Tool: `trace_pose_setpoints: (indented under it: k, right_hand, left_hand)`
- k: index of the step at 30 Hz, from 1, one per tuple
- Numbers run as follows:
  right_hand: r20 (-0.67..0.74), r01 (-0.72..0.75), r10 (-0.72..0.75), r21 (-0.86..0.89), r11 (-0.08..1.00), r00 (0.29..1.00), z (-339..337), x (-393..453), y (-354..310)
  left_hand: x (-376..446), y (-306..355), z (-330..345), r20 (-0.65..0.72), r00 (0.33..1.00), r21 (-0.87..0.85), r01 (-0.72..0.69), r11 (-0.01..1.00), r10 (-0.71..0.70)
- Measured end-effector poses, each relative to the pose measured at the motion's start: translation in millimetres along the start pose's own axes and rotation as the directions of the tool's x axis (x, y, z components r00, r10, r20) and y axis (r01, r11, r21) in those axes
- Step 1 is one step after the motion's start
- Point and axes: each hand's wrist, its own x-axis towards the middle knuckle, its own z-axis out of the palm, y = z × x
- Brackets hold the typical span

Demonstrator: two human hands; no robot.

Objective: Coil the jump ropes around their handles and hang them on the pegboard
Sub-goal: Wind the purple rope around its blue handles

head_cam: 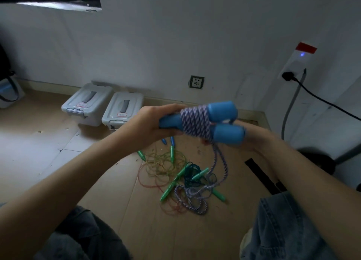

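Blue handles (220,120) level, left-to-right

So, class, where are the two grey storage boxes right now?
In the head view, the two grey storage boxes sit side by side on the floor against the back wall, left of centre, just beyond the left hand.

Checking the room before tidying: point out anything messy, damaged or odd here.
Several thin jump ropes with green handles lie tangled in a heap on the floor, mixed with the loose purple-white cord. Small debris is scattered on the floor around them. The wall socket looks crooked in a rough opening.
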Motion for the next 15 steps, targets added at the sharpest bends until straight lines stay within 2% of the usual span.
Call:
trace_pose_setpoints:
  k: [2,3,4,7,8,11,15]
  right_hand:
    - [0.053,0.035,-0.022,-0.261,0.965,0.998,8.8,0.1,6.1]
    - [0.067,0.055,-0.035,-0.334,0.941,0.997,15.9,2.2,8.0]
    - [0.066,0.089,-0.073,-0.299,0.950,0.995,23.7,5.2,8.3]
    - [0.076,0.147,-0.151,0.059,0.987,0.986,43.4,11.3,9.3]
    - [0.058,0.165,-0.173,0.121,0.979,0.983,48.5,13.4,11.2]
    - [-0.029,0.227,-0.225,0.087,0.970,0.974,61.0,19.8,16.1]
    - [0.009,0.159,-0.168,0.277,0.948,0.986,57.1,21.5,9.6]
  left_hand:
    - [2.0,-4.6,0.0,-0.080,0.984,-0.140,0.146,0.979,-0.158]
    - [3.6,-6.3,-0.3,-0.111,0.965,-0.202,0.212,0.956,-0.237]
    - [4.7,-7.9,-1.1,-0.123,0.944,-0.244,0.270,0.931,-0.306]
    - [5.0,-12.2,-0.5,-0.051,0.901,-0.193,0.415,0.889,-0.431]
    - [4.6,-12.5,1.3,-0.011,0.888,-0.192,0.448,0.873,-0.459]
    - [7.0,-7.4,5.0,0.046,0.856,-0.337,0.499,0.798,-0.515]
    - [10.6,-5.1,-4.9,0.074,0.795,-0.490,0.555,0.672,-0.603]
